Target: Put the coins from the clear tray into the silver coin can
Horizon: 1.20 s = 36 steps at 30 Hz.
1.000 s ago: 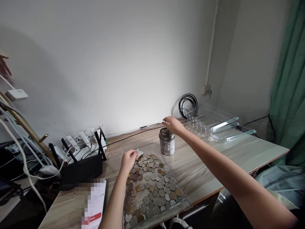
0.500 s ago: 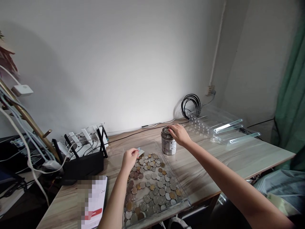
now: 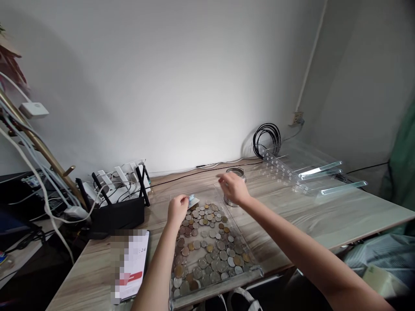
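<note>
On the wood-grain desk (image 3: pixel 279 224): smooth top streaked pale and brown, one clear plastic tray (image 3: pixel 223 287) lying lengthwise toward the person, one metal tin (image 3: pixel 229 201) upright just beyond the tray's far right side
Coins (image 3: pixel 210 248): flat metal discs, silvery, brassy and coppery, spread over the tray floor in one loose layer, some touching or overlapping; dozens, too crowded for an exact count
Left hand (image 3: pixel 177 211): one, thumb and forefinger pinched together on a small flat slip (image 3: pixel 193 202), above the far end of the tray
Slip: one, thin, pale with a light blue part, angular at its free edge, the coins just beneath
Right hand (image 3: pixel 235 188): one, fingers bent inward in front of the tin; a thin, blurred edge shows by the fingertips, and I cannot tell whether they grip it
Tin: round, shiny grey rim above the hand, most of the body hidden behind the hand
Router (image 3: pixel 116 216): one, matte black box at the left, at least three stiff flat antennas, white plugs and tangled cords behind
Phone (image 3: pixel 136 255): one, slim rectangle with a lit pale screen and a red patch, near the left forearm
Cable coil (image 3: pixel 278 139): one, black, several round loops, upright by the wall
Clear plastic trays (image 3: pixel 320 170): a glossy see-through stack at the right, three bright straight edges, exact number unclear
Wall socket (image 3: pixel 296 118): one, boxy, above the stack
</note>
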Each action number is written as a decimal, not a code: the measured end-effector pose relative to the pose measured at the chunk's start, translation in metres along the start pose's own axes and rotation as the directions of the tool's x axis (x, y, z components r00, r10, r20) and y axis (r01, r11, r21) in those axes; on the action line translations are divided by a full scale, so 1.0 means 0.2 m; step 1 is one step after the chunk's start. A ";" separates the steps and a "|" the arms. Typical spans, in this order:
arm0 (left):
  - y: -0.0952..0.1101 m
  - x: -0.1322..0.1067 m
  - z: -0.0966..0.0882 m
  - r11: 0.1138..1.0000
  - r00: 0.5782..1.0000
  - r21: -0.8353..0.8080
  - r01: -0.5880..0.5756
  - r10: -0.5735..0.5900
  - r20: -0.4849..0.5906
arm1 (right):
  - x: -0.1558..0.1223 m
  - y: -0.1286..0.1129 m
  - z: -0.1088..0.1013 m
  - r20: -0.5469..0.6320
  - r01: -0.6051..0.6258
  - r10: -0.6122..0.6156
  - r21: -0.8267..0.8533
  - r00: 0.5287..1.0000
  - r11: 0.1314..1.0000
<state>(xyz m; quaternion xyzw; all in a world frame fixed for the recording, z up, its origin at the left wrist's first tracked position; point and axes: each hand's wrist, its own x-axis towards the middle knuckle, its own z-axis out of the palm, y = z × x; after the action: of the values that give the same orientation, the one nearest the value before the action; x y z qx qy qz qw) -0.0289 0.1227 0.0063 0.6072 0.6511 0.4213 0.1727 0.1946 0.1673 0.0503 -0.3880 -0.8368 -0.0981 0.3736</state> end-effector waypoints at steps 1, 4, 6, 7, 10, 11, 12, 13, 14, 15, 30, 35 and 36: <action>0.00 0.00 0.00 0.999 1.000 0.047 0.006 -0.005 -0.024 | 0.00 -0.05 0.06 0.092 0.055 -0.057 0.023 0.994 0.998; -0.02 0.01 -0.02 0.987 0.997 0.154 0.034 -0.023 -0.069 | 0.01 -0.16 0.28 0.382 0.204 -0.205 0.042 0.901 0.978; -0.04 0.01 -0.02 0.982 0.996 0.184 0.037 -0.021 -0.087 | 0.02 -0.20 0.42 0.505 0.274 -0.251 0.030 0.826 0.961; -0.05 0.02 -0.02 0.981 0.995 0.189 0.035 -0.018 -0.094 | 0.04 -0.21 0.47 0.543 0.297 -0.260 0.020 0.798 0.955; -0.06 0.02 -0.01 0.984 0.996 0.179 0.026 -0.009 -0.092 | 0.06 -0.21 0.55 0.617 0.342 -0.254 -0.027 0.745 0.939; -0.07 0.03 0.00 0.985 0.997 0.172 0.022 -0.008 -0.082 | 0.06 -0.21 0.55 0.632 0.352 -0.251 -0.037 0.733 0.935; -0.07 0.03 0.00 0.986 0.998 0.165 0.019 -0.008 -0.069 | 0.06 -0.21 0.55 0.644 0.357 -0.248 -0.043 0.724 0.933; -0.07 0.03 0.01 0.987 0.999 0.159 0.015 -0.007 -0.054 | 0.06 -0.21 0.55 0.650 0.357 -0.244 -0.045 0.720 0.933; -0.08 0.03 0.01 0.988 0.999 0.152 0.012 -0.006 -0.040 | 0.07 -0.20 0.54 0.650 0.350 -0.239 -0.044 0.722 0.936; -0.08 0.03 0.02 0.989 1.000 0.149 0.009 -0.005 -0.027 | 0.07 -0.20 0.53 0.645 0.341 -0.235 -0.043 0.727 0.939; -0.10 0.04 0.03 0.991 1.000 0.135 0.004 -0.002 -0.018 | 0.19 -0.24 0.55 0.635 0.276 -0.141 -0.118 0.759 0.954; -0.03 0.03 0.02 0.922 0.958 -0.268 0.280 -0.251 0.138 | 0.13 -0.20 0.31 0.527 0.223 -0.123 -0.130 0.841 0.966; -0.02 0.02 0.02 0.867 0.933 -0.352 0.353 -0.299 0.201 | 0.10 -0.19 0.26 0.482 0.235 -0.152 -0.118 0.863 0.965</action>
<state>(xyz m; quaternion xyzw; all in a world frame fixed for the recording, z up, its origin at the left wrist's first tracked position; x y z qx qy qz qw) -0.0292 0.1285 0.0032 0.4708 0.6359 0.4613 0.4016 0.1290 0.1769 0.0328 -0.3448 -0.9252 -0.1106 0.1135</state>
